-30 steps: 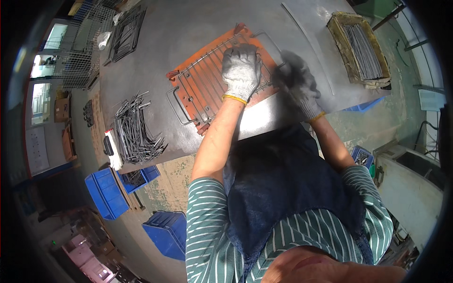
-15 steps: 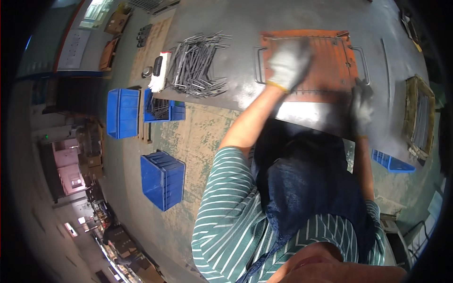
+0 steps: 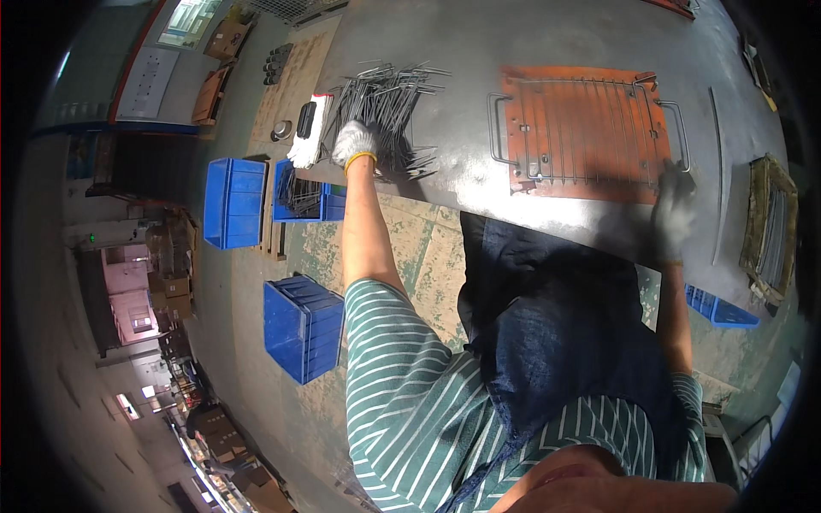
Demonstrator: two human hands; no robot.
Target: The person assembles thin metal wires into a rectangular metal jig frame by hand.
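Observation:
My left hand (image 3: 353, 143), in a white knitted glove with a yellow cuff, reaches into the left side of a pile of thin dark metal rods (image 3: 393, 103). Its fingers curl closed among the rods; how many they hold is hidden. Right of the pile lies an orange plate (image 3: 560, 128) with side handles. Thin rods run across it, with a bent rod frame around them. My gloved right hand (image 3: 674, 209) is close to the plate's near right corner, by the lower end of the right handle (image 3: 682, 128). Blur and shadow obscure its fingers.
A white glove (image 3: 310, 137) with a black object on it lies left of the pile. Blue bins (image 3: 235, 203) stand beyond the grey metal table (image 3: 466, 171), one holding dark rods. A long thin rod (image 3: 717, 162) and a wooden box of rods (image 3: 771, 227) are at the right.
My left hand has moved left from above the orange plate to the rod pile, uncovering the rods on the plate. My right hand stays near the plate's right corner. The view has shifted slightly.

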